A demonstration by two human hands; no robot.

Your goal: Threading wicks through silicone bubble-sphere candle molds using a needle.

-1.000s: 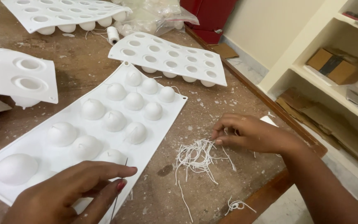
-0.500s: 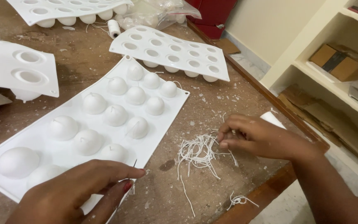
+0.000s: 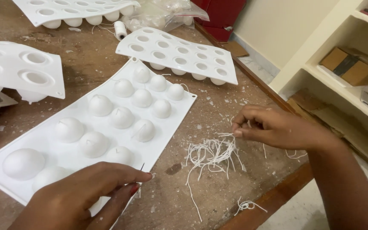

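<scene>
A white silicone mould (image 3: 86,127) lies dome side up on the brown table (image 3: 218,106). My left hand (image 3: 86,196) rests at its near edge, fingertips pinched on a thin dark needle (image 3: 142,167). Short white wick threads (image 3: 211,155) lie in a loose pile to the right of the mould. My right hand (image 3: 273,125) hovers at the pile's far right side, with thumb and forefinger pinching a thread from it.
Three more white moulds lie cavity side up: one at the back centre (image 3: 177,55), one at the left (image 3: 18,70), one at the top (image 3: 73,10). A thread spool (image 3: 120,30) and a clear plastic bag (image 3: 167,15) sit behind. Shelves with cardboard boxes (image 3: 350,66) stand to the right.
My right hand has shifted slightly right and up over the thread pile, pinching at a thread. My left hand stays at the mould's edge with the needle.
</scene>
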